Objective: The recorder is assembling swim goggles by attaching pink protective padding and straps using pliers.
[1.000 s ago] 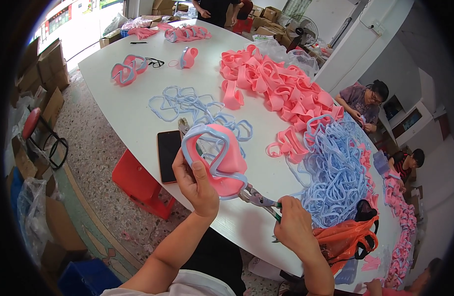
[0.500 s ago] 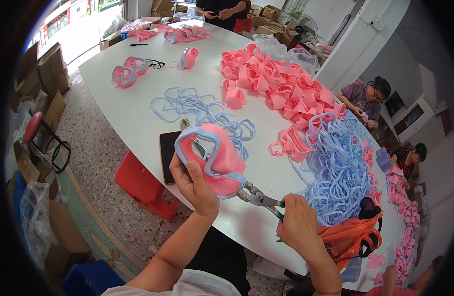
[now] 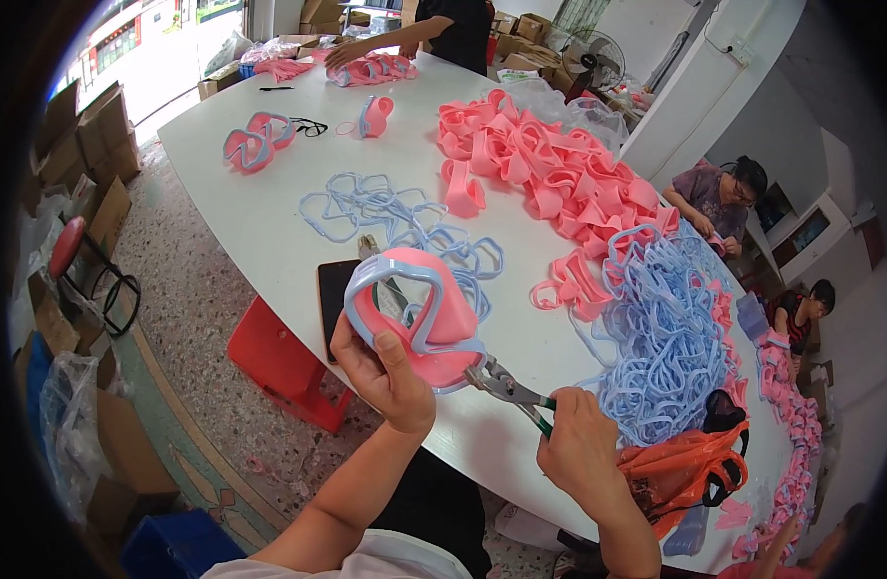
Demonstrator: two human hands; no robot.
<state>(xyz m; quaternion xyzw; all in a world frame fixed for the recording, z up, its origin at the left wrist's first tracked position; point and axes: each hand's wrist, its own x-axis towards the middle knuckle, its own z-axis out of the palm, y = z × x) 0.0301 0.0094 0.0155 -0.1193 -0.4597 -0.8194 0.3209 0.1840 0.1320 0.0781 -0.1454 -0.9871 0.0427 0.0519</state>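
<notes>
My left hand (image 3: 393,384) is closed around the lower left side of a pink rubber diving mask skirt (image 3: 453,314) with a pale blue frame ring (image 3: 397,264) along its front edge. In my right hand (image 3: 583,444) is a pair of pliers (image 3: 511,388) with green handles. Their jaws meet the mask's lower right edge; whether they pinch the ring or the rubber cannot be made out. Behind the mask, another metal tool (image 3: 368,245) lies partly hidden on the table, beside a dark phone (image 3: 335,294). Loose blue rings (image 3: 352,207) lie farther off.
Pink skirts (image 3: 549,164) are heaped at the far right, with tangled blue rings (image 3: 655,338) nearer. An orange plastic bag (image 3: 684,473) sits by my right forearm. Assembled masks (image 3: 248,150) lie at the far left on the white table (image 3: 221,207). A red stool (image 3: 279,362) stands below its edge.
The person across the table now reaches an arm leftward over the far pink pile. My left hand has tilted the mask slightly, and the pliers stay at its edge.
</notes>
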